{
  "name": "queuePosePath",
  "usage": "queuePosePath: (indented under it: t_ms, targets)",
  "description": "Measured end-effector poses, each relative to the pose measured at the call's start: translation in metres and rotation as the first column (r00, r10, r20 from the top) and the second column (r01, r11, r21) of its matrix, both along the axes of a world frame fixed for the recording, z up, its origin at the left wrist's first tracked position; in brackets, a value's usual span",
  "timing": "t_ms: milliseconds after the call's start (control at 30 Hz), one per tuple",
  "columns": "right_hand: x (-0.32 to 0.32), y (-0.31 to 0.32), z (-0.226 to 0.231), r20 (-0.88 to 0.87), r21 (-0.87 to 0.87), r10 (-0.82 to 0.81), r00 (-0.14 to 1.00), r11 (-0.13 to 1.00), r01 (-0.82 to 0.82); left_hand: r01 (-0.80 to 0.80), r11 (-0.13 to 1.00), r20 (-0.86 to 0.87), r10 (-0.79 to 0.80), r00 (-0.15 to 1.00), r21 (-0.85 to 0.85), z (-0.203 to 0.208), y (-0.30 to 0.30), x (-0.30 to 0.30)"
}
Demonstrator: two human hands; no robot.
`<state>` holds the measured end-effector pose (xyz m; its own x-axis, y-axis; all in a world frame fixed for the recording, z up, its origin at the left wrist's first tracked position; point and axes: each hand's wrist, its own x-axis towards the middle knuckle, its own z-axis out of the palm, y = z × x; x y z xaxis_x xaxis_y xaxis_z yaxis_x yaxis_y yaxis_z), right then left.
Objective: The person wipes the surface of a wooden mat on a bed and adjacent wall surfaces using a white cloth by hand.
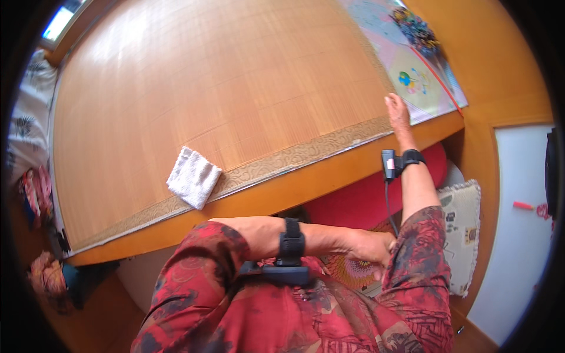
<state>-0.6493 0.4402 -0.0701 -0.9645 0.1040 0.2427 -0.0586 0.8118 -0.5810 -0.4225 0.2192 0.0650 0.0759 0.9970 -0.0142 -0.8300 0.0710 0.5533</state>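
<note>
My right hand [398,113] is held out over the front right corner of the bamboo mat [235,82], fingers stretched and nothing in them. Across my body, my left hand [372,248] is closed against the patterned red sleeve [415,247] of my right arm, near the elbow. Its fingertips are partly hidden by the cloth. On the mat's front border lies a folded white towel [193,177], away from both hands. Each of my wrists carries a black strap with a small device.
Beyond my right hand, a pale printed sheet [421,88] bears a dark multicoloured bundle [415,29] and a red strip [438,82]. A wooden ledge [329,179] edges the mat. Below are a red round object [353,200] and a cream fringed mat [462,235]. Clothes [47,273] lie at left.
</note>
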Motion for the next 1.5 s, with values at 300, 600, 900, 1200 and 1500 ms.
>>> queuePosePath:
  t_ms: [300, 600, 900, 1200, 1500]
  targets:
    - [0.028, -0.041, -0.012, 0.097, -0.151, -0.164, 0.982, 0.972, 0.177, 0.124, 0.991, -0.413, -0.133, 0.901, -0.049, -0.027, -0.072, -0.047]
    - [0.065, -0.039, -0.035, -0.156, 0.310, -0.190, 0.969, 0.923, 0.230, -0.944, 0.186, -0.888, -0.329, -0.321, 0.272, -0.102, -0.265, -0.090]
    - [0.051, -0.026, -0.058, -0.138, 0.652, -0.132, 0.982, 0.734, 0.191, -0.999, 0.052, -0.717, -0.696, -0.043, 0.009, -0.143, -0.288, -0.061]
    - [0.053, -0.061, -0.042, -0.276, 0.614, -0.016, 0.961, 0.767, 0.189, -0.987, 0.055, -0.755, -0.638, -0.151, 0.151, -0.148, -0.265, -0.136]
    - [0.052, -0.089, 0.003, -0.199, 0.464, -0.196, 0.960, 0.844, 0.268, -0.889, 0.433, -0.854, -0.400, -0.334, 0.145, -0.096, -0.193, -0.140]
